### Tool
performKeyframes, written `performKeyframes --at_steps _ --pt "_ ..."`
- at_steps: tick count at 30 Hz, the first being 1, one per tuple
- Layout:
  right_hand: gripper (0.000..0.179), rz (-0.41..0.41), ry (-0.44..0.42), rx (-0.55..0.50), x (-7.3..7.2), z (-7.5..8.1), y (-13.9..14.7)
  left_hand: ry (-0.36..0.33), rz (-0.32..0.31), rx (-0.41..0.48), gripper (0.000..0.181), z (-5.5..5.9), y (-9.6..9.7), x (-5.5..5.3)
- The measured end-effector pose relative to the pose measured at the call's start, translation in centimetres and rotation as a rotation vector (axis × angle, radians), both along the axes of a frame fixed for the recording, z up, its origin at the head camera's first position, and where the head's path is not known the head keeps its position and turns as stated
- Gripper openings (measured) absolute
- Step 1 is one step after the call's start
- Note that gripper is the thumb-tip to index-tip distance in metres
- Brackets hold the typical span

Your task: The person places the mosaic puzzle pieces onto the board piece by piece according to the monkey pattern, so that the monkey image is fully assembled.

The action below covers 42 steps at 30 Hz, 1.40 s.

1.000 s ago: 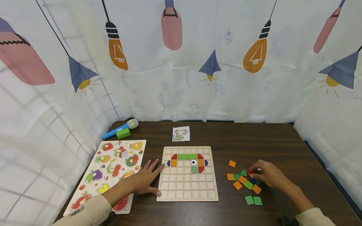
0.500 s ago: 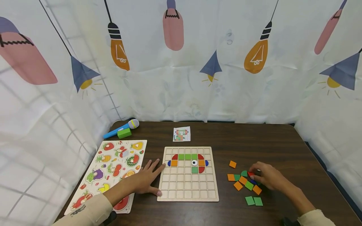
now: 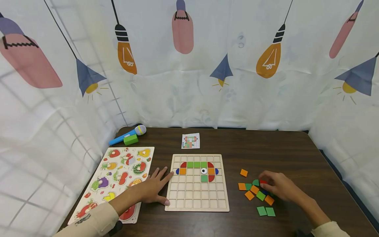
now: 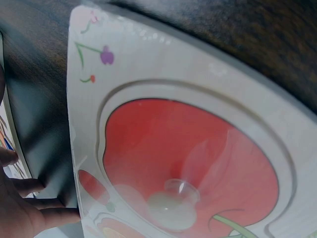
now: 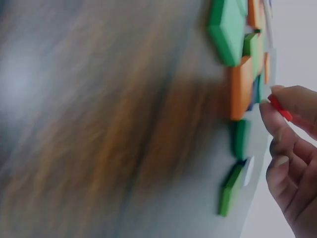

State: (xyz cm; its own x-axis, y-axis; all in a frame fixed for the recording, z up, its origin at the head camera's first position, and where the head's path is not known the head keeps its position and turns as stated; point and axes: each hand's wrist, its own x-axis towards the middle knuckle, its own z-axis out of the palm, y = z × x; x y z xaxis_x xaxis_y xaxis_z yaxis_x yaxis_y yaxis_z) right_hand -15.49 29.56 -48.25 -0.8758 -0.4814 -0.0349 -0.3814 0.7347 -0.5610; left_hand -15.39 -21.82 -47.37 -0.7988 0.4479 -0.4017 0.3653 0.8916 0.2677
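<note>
Red piece [image 5: 280,108]: lower right of the head frame, pinched between thumb and finger of the right hand [image 3: 277,185]. Full shape hidden; could not tell whether it was lifted off the tabletop [image 3: 296,148]. Loose pieces [image 3: 254,189], orange, green and blue, lay just beside that hand.

Change over the last second: small. Right fingers had edged slightly leftward over the red piece. Grid board [image 3: 196,195], bottom centre, carried the same set pieces [image 3: 196,164] in its upper rows. My reading: a piece was being picked out, none newly placed.

Left hand [image 3: 154,191]: fingers straight and spread, touching the board's left edge, grasping nothing.

Farther out: picture card [image 3: 190,141] above the board; fruit puzzle [image 3: 99,195], lower left; toy microphone [image 3: 127,135] and green block [image 3: 131,140] beyond it, left of centre.
</note>
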Motion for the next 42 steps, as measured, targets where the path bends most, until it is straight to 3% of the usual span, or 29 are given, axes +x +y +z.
performKeyframes --at_steps 7,23,32,42 --pt "0.023 0.057 0.020 -0.110 -0.5 1.0 -2.7 0.006 0.002 -0.008 0.107 0.1 0.0 0.1" --pt "0.017 0.142 0.010 -0.134 -2.6 1.4 -13.1 -0.010 0.004 -0.018 0.108 0.6 0.3 0.1" --pt "0.015 0.180 0.027 -0.145 -3.6 0.5 -19.3 -0.010 0.004 -0.009 0.108 0.5 0.2 0.1" --pt "0.018 0.100 -0.063 -0.164 -3.8 0.3 -24.3 -0.013 0.006 -0.019 0.107 0.6 0.2 0.2"
